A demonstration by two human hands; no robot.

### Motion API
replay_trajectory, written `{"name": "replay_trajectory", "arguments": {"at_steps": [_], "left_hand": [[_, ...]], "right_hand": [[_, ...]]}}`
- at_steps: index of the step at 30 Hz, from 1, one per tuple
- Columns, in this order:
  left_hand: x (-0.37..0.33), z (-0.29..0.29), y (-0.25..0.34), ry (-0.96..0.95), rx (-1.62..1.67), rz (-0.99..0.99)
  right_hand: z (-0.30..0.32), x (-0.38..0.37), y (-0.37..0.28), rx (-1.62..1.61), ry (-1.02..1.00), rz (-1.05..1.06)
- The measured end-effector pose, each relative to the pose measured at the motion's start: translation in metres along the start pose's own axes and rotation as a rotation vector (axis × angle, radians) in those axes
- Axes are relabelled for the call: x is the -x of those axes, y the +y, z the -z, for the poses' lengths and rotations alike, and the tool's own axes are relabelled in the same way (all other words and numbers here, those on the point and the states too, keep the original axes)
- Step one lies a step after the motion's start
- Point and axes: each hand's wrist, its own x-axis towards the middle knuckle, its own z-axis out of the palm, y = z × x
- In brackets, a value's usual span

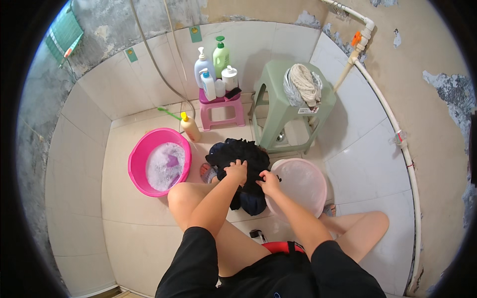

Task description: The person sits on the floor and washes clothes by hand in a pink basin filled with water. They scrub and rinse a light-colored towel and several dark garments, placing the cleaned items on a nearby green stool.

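A pile of dark clothes [242, 151] sits on the floor right under the two hands and a bit past them. The left hand [236, 172] lies on the pile with its fingers bent, and I cannot tell if it grips any cloth. The right hand [270, 183] pinches a bit of the cloth. Just right of that hand is a pale pink tub [318, 191]; I cannot tell what is in it. Well to the left of the left hand is a bright pink tub [135, 171], with white suds [158, 161] and something purple [172, 161] in it. Ahead of the left hand, a cream bottle [191, 130] with a yellow top stands near that tub. Farther ahead, a little pink stool [222, 114] holds pump bottles [221, 58]. Ahead and right of the right hand, a tall green stool [276, 92] holds a clear bag [292, 92] with pale stringy stuff [304, 83].
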Motion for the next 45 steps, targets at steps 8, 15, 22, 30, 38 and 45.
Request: {"name": "replay_trajectory", "arguments": {"at_steps": [8,15,22,30,38,45], "left_hand": [[-0.007,0.029,-0.009,0.004,0.189,-0.215],[-0.025,0.0,0.022,0.117,0.35,-0.429],[-0.036,-0.01,0.061,-0.035,1.259,-0.583],[-0.04,-0.028,0.094,0.305,1.101,0.083],[-0.043,-0.137,0.172,0.092,0.015,-0.455],[-0.066,-0.193,0.196,-0.214,-0.156,-0.353]], "right_hand": [[0.118,0.046,-0.029,-0.782,0.233,0.18],[0.258,0.11,-0.07,-1.043,0.489,0.01],[0.258,0.118,0.024,-0.13,0.394,-0.19],[0.153,0.088,0.178,0.256,0.483,-0.673],[0.039,0.066,0.213,0.32,0.137,-0.378],[0.01,0.067,0.259,0.41,-0.265,-0.381]]}}
